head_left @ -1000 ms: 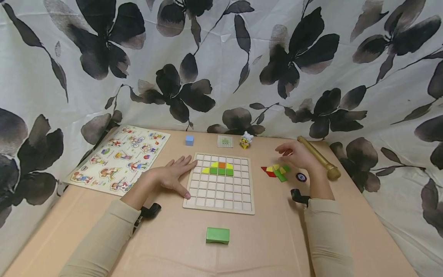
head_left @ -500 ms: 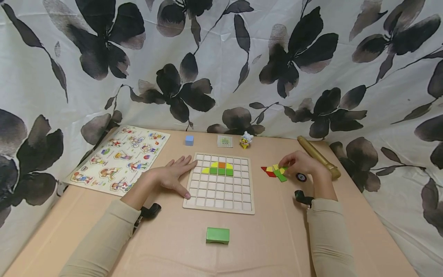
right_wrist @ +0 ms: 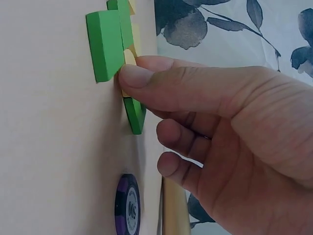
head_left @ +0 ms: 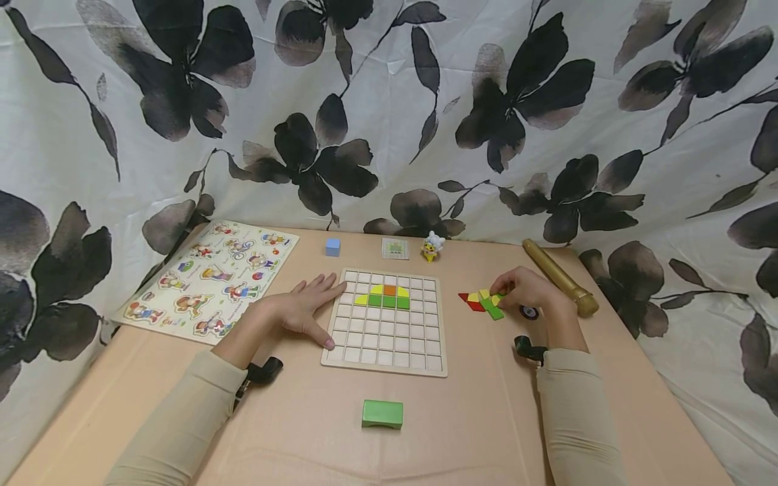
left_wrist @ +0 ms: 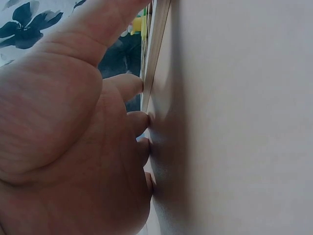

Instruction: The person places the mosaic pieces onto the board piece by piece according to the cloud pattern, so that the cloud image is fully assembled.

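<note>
My left hand lies spread at the left side of a white gridded board, thumb and index finger touching its edge. The fingers are straight; the left wrist view shows the palm beside the board's wooden edge. Yellow, green and orange tiles form a small shape in the board's upper cells. At the right, my right hand pinches a small yellow tile between thumb and index finger. Green tiles lie around the fingertips, and a red tile at the pile's left.
A purple-black poker chip lies below the right hand, near a gold tube. A green block stands in front of the board. Behind are a blue cube, a pattern card and a small figurine. A sticker sheet lies left.
My right hand has come down onto the tile pile, and its thumb and index finger have closed on a yellow tile. The left hand and the board stay put.
</note>
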Demonstrator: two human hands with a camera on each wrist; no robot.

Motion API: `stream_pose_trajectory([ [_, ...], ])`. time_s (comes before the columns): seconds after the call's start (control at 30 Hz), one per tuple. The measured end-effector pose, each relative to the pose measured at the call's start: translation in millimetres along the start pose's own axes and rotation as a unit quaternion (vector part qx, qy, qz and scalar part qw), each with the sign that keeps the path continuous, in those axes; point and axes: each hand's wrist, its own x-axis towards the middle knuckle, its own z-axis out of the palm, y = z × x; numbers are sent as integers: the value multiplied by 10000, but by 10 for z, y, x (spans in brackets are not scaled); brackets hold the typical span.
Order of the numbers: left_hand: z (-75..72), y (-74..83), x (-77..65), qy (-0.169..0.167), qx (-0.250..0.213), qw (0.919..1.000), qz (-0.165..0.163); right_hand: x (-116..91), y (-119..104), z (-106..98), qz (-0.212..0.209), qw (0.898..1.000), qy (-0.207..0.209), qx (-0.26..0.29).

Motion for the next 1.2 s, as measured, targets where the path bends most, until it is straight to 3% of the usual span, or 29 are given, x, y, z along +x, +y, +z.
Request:
stream_pose_trajectory([
  [0.57,-8,16,0,-30,-20,10000,7,-20,-95,30,41,9999,2,-107],
  [0.77,-10,17,-3,-29,-29,10000,31,-16,-168,11,-95,9995,215,213],
  [1.0,-4,4,2,-45,-6,10000,14,166,-586,188,-673,9921,586,883],
  [1.2,-1,-1,3,-12,-17,10000,40,349,-1016,479,-1018,9911,413,753],
])
